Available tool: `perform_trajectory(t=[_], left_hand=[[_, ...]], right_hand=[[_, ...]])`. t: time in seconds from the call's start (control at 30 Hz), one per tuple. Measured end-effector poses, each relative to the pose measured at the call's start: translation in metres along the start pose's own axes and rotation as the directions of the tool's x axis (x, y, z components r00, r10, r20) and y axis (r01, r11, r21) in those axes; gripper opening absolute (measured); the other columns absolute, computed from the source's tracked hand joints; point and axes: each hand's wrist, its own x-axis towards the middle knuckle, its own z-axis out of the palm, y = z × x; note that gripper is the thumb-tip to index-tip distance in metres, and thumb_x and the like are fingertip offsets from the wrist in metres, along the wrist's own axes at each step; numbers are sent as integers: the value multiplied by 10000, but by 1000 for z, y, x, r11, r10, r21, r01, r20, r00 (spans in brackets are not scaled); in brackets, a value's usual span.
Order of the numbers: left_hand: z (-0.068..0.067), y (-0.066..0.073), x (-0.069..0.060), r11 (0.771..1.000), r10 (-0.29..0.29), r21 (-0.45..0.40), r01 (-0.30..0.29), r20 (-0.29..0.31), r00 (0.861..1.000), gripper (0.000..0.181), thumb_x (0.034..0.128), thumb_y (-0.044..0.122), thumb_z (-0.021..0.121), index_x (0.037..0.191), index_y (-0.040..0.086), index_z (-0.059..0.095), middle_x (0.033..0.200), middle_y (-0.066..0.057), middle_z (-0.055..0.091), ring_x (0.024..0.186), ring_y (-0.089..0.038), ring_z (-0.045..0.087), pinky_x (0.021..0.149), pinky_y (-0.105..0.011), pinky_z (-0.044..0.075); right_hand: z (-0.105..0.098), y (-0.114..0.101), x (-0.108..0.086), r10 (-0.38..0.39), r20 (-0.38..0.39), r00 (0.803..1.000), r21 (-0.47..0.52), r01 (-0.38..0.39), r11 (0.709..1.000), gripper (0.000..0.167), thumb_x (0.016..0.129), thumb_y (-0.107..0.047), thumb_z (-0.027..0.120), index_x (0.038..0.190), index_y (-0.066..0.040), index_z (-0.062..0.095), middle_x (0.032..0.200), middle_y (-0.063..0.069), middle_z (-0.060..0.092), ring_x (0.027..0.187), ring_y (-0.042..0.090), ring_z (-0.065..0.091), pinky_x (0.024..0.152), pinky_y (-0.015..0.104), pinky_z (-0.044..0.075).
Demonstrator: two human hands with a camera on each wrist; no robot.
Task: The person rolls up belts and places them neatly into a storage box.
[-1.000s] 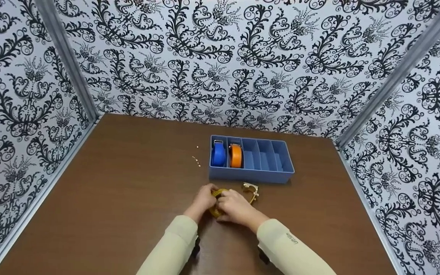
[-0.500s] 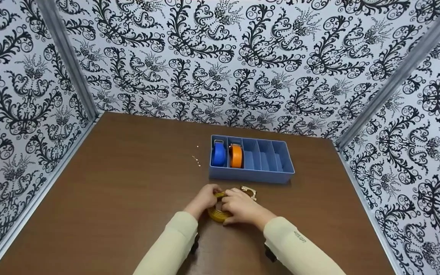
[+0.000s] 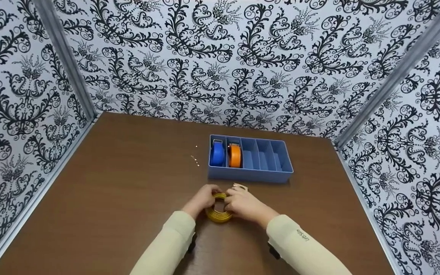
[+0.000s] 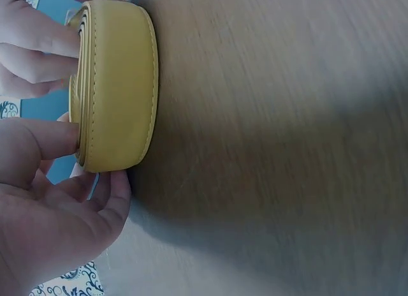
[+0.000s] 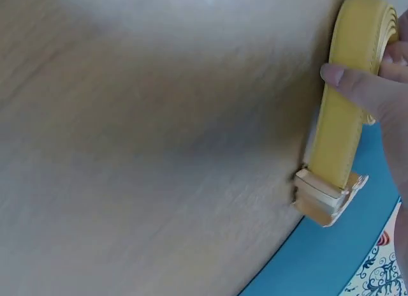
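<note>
A yellow belt (image 3: 219, 218) with stitched edges lies rolled into a flat coil on the table, an open hole in its middle. My left hand (image 3: 204, 196) grips the coil's left side; in the left wrist view its fingertips (image 4: 118, 187) touch the outer wall. My right hand (image 3: 246, 204) pinches the right side, thumb (image 5: 347, 79) outside and fingers inside the ring. A short free end runs out past that thumb to a gold buckle (image 5: 322, 197), partly hidden behind the right hand in the head view.
Behind the hands stands a blue divided box (image 3: 250, 173). A rolled blue belt (image 3: 217, 154) sits in its leftmost compartment, a rolled orange belt (image 3: 235, 156) in the one beside it. Small light specks (image 3: 195, 160) mark the table left of the box. Patterned walls (image 3: 212, 76) enclose the table.
The buckle has drawn in leftward, closer to the coil, as the loose end shortened. The right hand has shifted slightly right, and the coil's middle hole shows more plainly.
</note>
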Motion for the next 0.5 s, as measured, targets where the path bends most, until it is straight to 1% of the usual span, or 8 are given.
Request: perform_trajectory(t=[0.1, 0.2, 0.27, 0.33, 0.43, 0.5], left_hand=[[-2, -1, -1, 1000, -18, 8, 18, -11, 1000, 456, 617, -231, 520, 997, -55, 701, 916, -160, 691, 826, -244, 599, 733, -307, 493], [-3, -1, -3, 996, -85, 4, 85, -65, 994, 367, 673, -193, 637, 1001, -42, 707, 888, -137, 697, 812, -234, 619, 727, -312, 505], [-2, 0, -5, 990, -144, -21, 143, -107, 984, 275, 737, -127, 703, 1001, -49, 698, 868, -136, 699, 799, -248, 646, 724, -327, 521], [0, 1, -8, 981, -193, -31, 191, -159, 968, 210, 789, -16, 747, 990, -45, 695, 865, -134, 701, 802, -268, 658, 725, -348, 530], [5, 3, -12, 973, -231, -25, 231, -222, 947, 255, 821, 125, 765, 983, -54, 682, 895, -153, 701, 841, -311, 661, 749, -387, 534], [8, 5, -14, 965, -253, 3, 263, -261, 931, 327, 797, 200, 795, 972, -49, 677, 909, -153, 695, 865, -324, 648, 761, -405, 527]], right_hand=[[2, -2, 2, 11, -17, 1000, -23, -12, 1000, 103, 736, -136, 813, 769, -221, 765, 731, -78, 595, 818, 179, 485, 856, 373, 449], [4, -3, 3, 31, -26, 999, -38, -32, 999, 91, 724, -156, 812, 744, -227, 759, 717, -88, 590, 785, 182, 476, 788, 348, 438], [4, -3, 3, 35, -30, 999, -32, -36, 999, 84, 712, -172, 817, 732, -224, 754, 717, -91, 596, 781, 187, 484, 769, 354, 436], [5, -3, 2, 40, -29, 999, -18, -40, 999, 96, 687, -191, 831, 710, -219, 742, 715, -92, 601, 779, 191, 491, 768, 359, 435], [5, -3, 2, 47, -20, 999, 23, -46, 999, 143, 643, -229, 864, 694, -210, 732, 724, -89, 620, 775, 193, 495, 765, 366, 428], [5, -3, 1, 56, -17, 998, 38, -55, 998, 171, 626, -271, 872, 695, -206, 729, 740, -92, 633, 778, 188, 497, 769, 359, 426]])
